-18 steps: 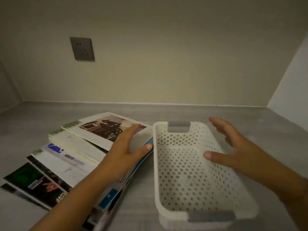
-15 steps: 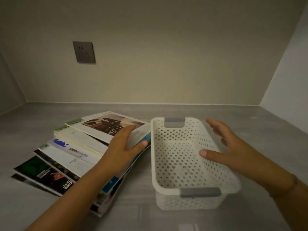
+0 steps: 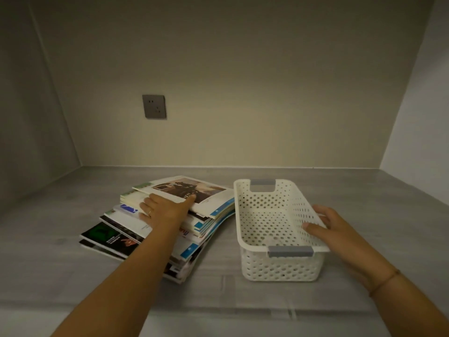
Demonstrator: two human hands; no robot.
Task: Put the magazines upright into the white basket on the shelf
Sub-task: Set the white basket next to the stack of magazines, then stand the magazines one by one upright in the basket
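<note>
A fanned stack of several magazines point(image 3: 211, 190) lies flat on the grey shelf point(image 3: 243, 307), left of centre. My left hand point(image 3: 165, 210) rests flat on the top magazine, fingers spread and thumb pointing right. Just right of the stack stands the white perforated basket point(image 3: 279, 266) with grey handles, and nothing is inside it. My right hand point(image 3: 332, 229) holds the basket's right wall, thumb inside the rim and fingers outside.
The shelf is a deep alcove with a beige back wall and side walls left and right. A grey wall socket point(image 3: 154, 106) sits on the back wall above the magazines. Bare shelf surface lies in front of both objects and behind them.
My view has pulled back. My left hand slid left across the top magazine and flattened. My right hand closed in from beside the basket and took hold of its right wall.
</note>
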